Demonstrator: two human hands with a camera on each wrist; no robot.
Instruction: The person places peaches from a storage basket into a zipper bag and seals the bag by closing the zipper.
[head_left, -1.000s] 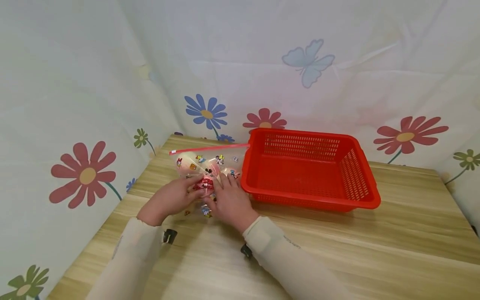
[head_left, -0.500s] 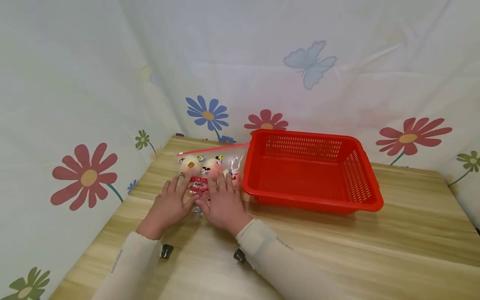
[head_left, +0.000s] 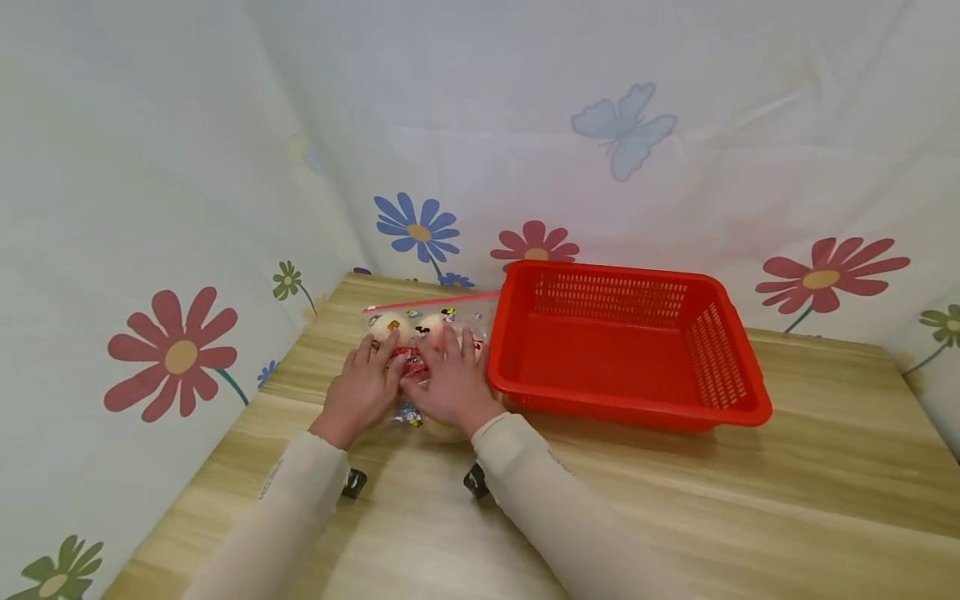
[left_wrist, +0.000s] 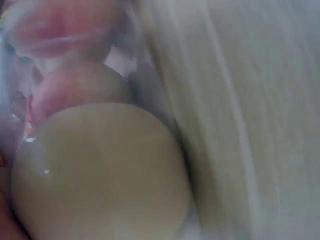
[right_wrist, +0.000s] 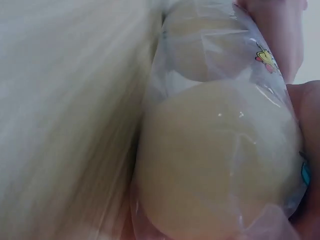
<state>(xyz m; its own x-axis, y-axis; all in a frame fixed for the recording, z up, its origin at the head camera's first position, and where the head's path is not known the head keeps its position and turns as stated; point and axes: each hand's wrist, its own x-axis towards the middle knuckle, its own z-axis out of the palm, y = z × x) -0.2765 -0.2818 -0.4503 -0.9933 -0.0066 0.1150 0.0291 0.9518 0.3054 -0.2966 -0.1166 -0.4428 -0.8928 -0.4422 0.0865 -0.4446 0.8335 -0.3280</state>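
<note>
A clear zip bag (head_left: 414,310) with cartoon prints and a red seal strip lies on the table, its right side right at the red basket. Several round, pale-and-pink fruits that look like peaches fill it; one peach (left_wrist: 100,170) bulges large in the left wrist view, and another peach (right_wrist: 215,155) in the right wrist view shows through the plastic. My left hand (head_left: 360,392) rests on the bag's left part, fingers spread. On its right part lies my right hand (head_left: 452,385), fingers extended toward the seal. Both hands cover the middle of the bag.
The red plastic basket (head_left: 607,354), with slotted sides, stands right of the bag. The wood-grain table (head_left: 810,483) reaches back to a flowered cloth (head_left: 480,150) behind and at the left. Dark wrist pieces sit under both sleeves.
My left hand has spread its fingers and moved a little to the right. The bag's left end has shifted slightly right, closer to the basket. The right hand stays on the bag.
</note>
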